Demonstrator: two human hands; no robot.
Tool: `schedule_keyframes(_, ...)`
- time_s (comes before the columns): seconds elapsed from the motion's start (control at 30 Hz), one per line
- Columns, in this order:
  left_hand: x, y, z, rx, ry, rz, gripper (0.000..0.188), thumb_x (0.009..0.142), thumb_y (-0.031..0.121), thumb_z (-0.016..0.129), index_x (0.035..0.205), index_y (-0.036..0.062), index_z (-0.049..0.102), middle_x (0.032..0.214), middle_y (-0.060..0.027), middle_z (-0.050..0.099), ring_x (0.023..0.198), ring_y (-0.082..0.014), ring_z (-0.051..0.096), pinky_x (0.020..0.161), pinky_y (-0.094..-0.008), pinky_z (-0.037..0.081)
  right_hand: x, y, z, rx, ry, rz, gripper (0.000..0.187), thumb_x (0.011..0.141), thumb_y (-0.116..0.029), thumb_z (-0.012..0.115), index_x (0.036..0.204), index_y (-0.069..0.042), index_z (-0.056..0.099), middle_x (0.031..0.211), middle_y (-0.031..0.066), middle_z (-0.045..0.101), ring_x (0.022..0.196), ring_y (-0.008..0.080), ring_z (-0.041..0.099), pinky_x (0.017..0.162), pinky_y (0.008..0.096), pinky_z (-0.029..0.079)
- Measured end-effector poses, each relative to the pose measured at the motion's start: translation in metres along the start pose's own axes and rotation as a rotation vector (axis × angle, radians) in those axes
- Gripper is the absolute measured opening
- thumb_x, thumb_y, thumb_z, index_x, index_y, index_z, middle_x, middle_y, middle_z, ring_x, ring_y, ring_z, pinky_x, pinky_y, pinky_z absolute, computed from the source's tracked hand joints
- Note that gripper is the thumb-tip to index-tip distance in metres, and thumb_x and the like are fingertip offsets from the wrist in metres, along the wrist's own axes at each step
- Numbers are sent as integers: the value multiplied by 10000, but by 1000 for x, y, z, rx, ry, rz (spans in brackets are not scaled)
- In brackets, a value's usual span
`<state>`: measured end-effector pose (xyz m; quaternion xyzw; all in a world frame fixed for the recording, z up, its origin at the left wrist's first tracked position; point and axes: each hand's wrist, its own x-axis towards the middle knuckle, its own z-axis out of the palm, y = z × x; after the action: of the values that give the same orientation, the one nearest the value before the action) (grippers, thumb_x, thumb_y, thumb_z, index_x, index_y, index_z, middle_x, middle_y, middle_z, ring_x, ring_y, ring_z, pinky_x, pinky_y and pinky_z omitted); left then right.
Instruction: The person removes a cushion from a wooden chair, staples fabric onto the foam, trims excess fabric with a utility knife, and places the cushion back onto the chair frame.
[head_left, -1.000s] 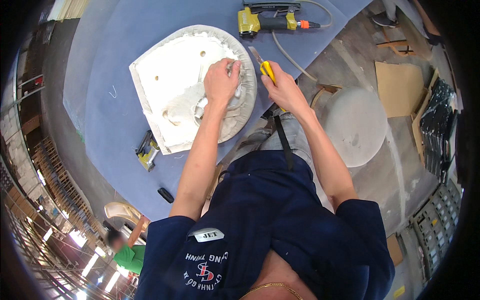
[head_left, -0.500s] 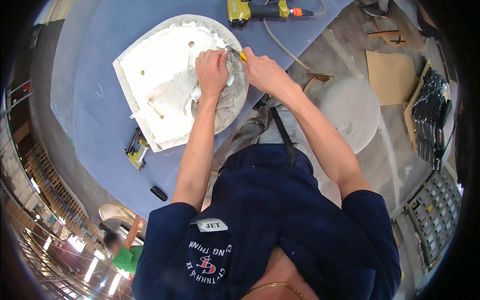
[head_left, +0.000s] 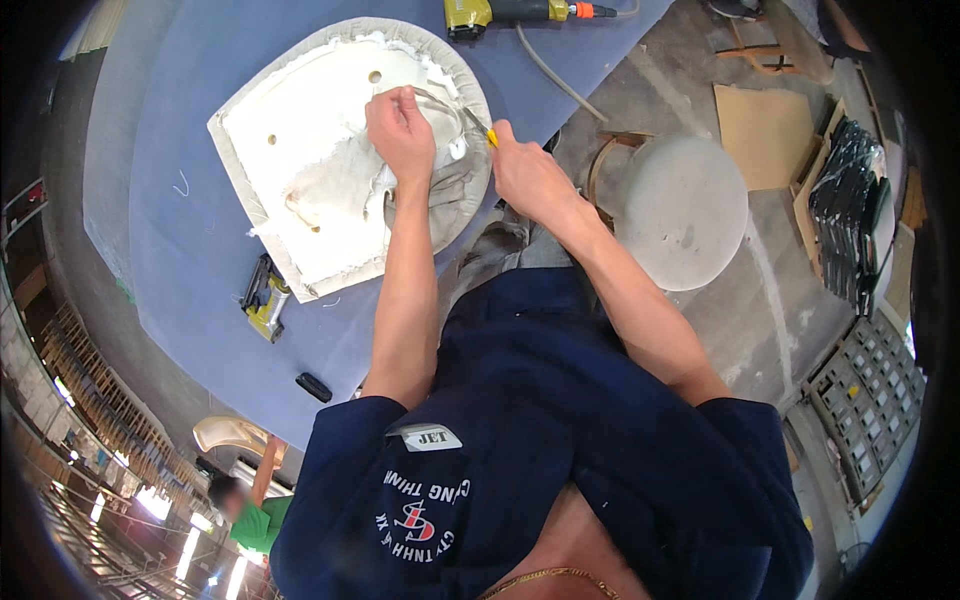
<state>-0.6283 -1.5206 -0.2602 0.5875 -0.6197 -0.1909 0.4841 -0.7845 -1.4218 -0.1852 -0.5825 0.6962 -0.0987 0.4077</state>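
Observation:
On the blue-grey table lies an upholstered seat pad (head_left: 255,190), underside up, with light grey fabric folded around its rim and a torn-edged white layer (head_left: 330,95) in the middle. My right hand (head_left: 535,178), at the pad's right edge, grips a yellow-handled cutter knife (head_left: 491,136); its narrow metal blade points up and left over the fabric. My left hand (head_left: 402,140) is closed above the pad's middle, pinching what looks like a thin strip of the cover fabric (head_left: 435,98) stretched toward the blade. Its fingertips are partly hidden.
A yellow-green staple gun (head_left: 500,14) with a hose lies at the table's far edge; a smaller one (head_left: 265,300) and a black object (head_left: 314,387) lie left. Right of the table are a round grey seat (head_left: 685,212), cardboard (head_left: 765,138) and wrapped stacked parts (head_left: 848,215). A person in green (head_left: 258,522) is lower left.
My left hand has lifted and turned, drawing left away from the rim with its thumb up. The right hand with the knife has moved slightly down. The whole view has shifted a little.

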Motion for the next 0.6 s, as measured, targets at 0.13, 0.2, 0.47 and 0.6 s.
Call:
schedule_keyframes(0.13,1,-3,0,-1,56,-119,254,1012,221,654,928,-19,648,867,-139,651,804,-249,604,711,-367,484,-6,9,2,65,28,-38,215,1042,-151,489,1084,49,420,789,358,656,798,549,656,721,624,501)
schedule_keyframes(0.2,4,2,-4,102,-15,-136,211,998,192,652,960,-16,651,921,-139,649,883,-287,610,806,-401,495,-6,8,0,67,0,-24,224,1047,-164,488,1104,43,425,798,364,652,803,558,647,723,629,490)
schedule_keyframes(0.47,9,57,-38,174,-755,246,298,953,252,681,1109,-1,698,1105,-204,692,1095,-363,633,930,-435,512,-4,2,-29,284,-197,106,256,1073,-216,455,1172,18,432,724,212,658,553,334,668,514,473,533)
schedule_keyframes(0.6,2,51,-49,321,-877,-73,277,932,261,711,1025,0,701,1007,-166,709,1061,-357,635,884,-443,509,-5,-2,-33,454,-285,186,251,1077,-223,438,1163,12,429,728,135,624,479,219,622,452,380,528)
